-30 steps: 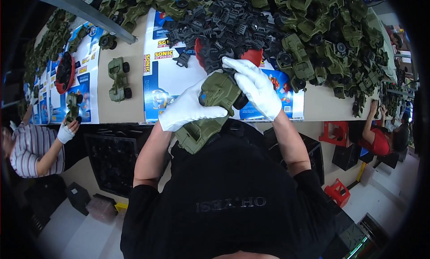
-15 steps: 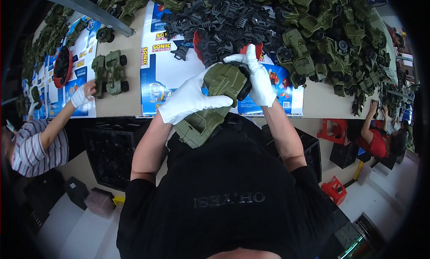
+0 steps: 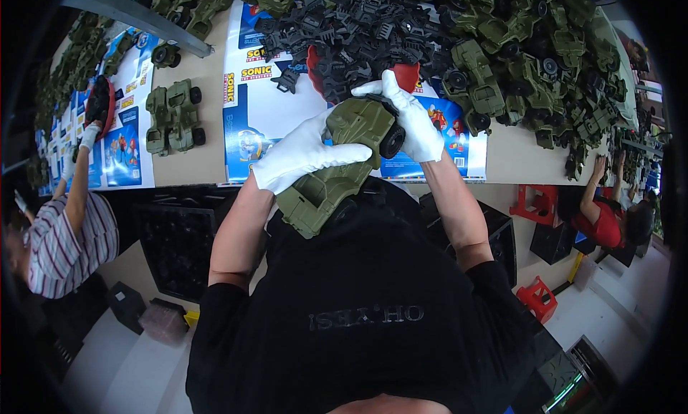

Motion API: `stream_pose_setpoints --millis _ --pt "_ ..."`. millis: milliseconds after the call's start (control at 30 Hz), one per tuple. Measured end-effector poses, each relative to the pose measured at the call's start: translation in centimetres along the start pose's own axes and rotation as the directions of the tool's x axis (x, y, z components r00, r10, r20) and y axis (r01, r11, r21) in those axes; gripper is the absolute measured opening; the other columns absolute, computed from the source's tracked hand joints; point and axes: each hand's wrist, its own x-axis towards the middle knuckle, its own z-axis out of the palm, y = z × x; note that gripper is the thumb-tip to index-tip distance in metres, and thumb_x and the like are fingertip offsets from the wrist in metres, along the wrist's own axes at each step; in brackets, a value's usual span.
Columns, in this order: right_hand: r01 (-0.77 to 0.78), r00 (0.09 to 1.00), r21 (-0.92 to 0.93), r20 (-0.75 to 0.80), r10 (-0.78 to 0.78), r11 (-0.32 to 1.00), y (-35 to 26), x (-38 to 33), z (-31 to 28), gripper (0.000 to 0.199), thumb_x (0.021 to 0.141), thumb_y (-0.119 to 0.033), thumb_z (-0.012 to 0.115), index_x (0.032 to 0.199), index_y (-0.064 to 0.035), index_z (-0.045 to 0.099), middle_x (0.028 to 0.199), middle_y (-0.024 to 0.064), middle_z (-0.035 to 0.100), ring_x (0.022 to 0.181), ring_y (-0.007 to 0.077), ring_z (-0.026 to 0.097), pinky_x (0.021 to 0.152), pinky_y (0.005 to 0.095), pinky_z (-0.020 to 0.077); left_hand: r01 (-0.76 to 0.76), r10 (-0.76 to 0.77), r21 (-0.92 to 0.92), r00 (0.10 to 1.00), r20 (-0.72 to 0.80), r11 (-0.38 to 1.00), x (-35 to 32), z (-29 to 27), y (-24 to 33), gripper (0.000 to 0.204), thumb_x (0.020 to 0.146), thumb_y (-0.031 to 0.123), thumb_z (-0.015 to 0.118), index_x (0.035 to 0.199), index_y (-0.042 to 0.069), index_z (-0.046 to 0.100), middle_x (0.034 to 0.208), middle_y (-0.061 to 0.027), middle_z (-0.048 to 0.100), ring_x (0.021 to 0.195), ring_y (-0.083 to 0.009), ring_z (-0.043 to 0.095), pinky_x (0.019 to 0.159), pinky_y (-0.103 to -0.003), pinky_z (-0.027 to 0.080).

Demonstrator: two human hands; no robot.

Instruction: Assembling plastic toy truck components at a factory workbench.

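Note:
Both my hands wear white gloves and hold one olive-green toy truck (image 3: 326, 192) at the table's near edge, tilted with its far end up to the right. My left hand (image 3: 297, 156) wraps around its middle, thumb lying across the body. At the far end, my right hand (image 3: 414, 124) grips beside a black wheel. Its fingers press on a dark plastic part (image 3: 383, 101), mostly covered by the glove. Just beyond lies a heap of black plastic parts (image 3: 358, 31), partly in a red tray (image 3: 405, 76).
Green toy trucks (image 3: 512, 63) pile up at the right. Two more trucks (image 3: 174, 117) stand to the left, near a metal bar (image 3: 143, 20). Printed sheets (image 3: 247, 120) cover the table. A striped-shirt co-worker (image 3: 75, 235) works left, a red-shirt one (image 3: 602, 220) right. Black crates (image 3: 175, 249) stand below.
My hands keep their hold on the truck, with only a slight shift. The left co-worker's hand has moved from beside the two trucks to another red tray of black parts.

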Motion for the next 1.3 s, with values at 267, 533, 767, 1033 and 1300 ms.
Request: stream_pose_setpoints --millis 267,533,767,1033,1300 --pt "0.424 0.881 -0.496 0.033 -0.472 0.757 0.0 -1.7 0.2 0.071 0.091 -0.063 0.047 0.125 -0.0013 0.055 0.118 0.0169 0.061 0.112 0.0299 0.059 0.098 0.0365 0.0424 -0.148 0.142 -0.041 0.981 -0.133 0.988 0.7 1.4 -0.8 0.082 0.075 0.025 0.082 0.139 -0.002 0.040 0.125 -0.0110 0.058 0.115 -0.0166 0.055 0.101 -0.031 0.041" --pt "0.518 0.833 -0.380 0.022 -0.552 0.766 1.3 -2.7 2.0 0.045 0.091 -0.033 0.052 0.122 -0.0005 0.054 0.116 0.0162 0.060 0.109 0.0273 0.058 0.096 0.0345 0.0425 -0.456 0.631 0.593 0.767 -0.117 0.664 1.4 0.0 -2.3 0.114 0.070 0.073 0.064 0.146 -0.003 0.026 0.143 -0.0241 0.039 0.134 -0.0359 0.038 0.112 -0.038 0.025" --pt "0.515 0.708 -0.748 0.096 -0.699 0.419 0.9 -4.5 3.4 0.058 0.082 -0.038 0.064 0.125 -0.0005 0.050 0.116 0.0195 0.056 0.108 0.0377 0.053 0.095 0.0429 0.0421 -0.605 0.655 0.264 0.730 -0.195 0.751 2.2 1.3 -2.9 0.073 0.094 0.058 0.042 0.133 -0.004 0.048 0.129 -0.0188 0.054 0.122 -0.0267 0.050 0.104 -0.034 0.035" --pt "0.540 0.588 -0.736 -0.018 -0.808 0.409 0.8 -4.0 5.5 0.047 0.076 -0.019 0.071 0.115 0.0004 0.056 0.107 0.0177 0.061 0.094 0.0334 0.060 0.083 0.0383 0.0479 -0.680 0.841 0.509 0.501 -0.203 0.528 1.9 1.5 -1.6 0.049 0.101 0.036 0.035 0.106 -0.004 0.061 0.102 -0.0177 0.062 0.095 -0.0265 0.061 0.088 -0.034 0.044" --pt "0.604 0.564 -0.704 0.047 -0.824 0.373 -0.7 -4.1 5.8 0.038 0.074 -0.013 0.068 0.108 0.0006 0.059 0.100 0.0174 0.062 0.087 0.0328 0.061 0.077 0.0374 0.0483 -0.688 0.870 0.538 0.437 -0.229 0.487 1.1 1.3 -0.6 0.040 0.097 0.025 0.037 0.099 -0.004 0.064 0.090 -0.0170 0.066 0.085 -0.0287 0.062 0.083 -0.035 0.046"
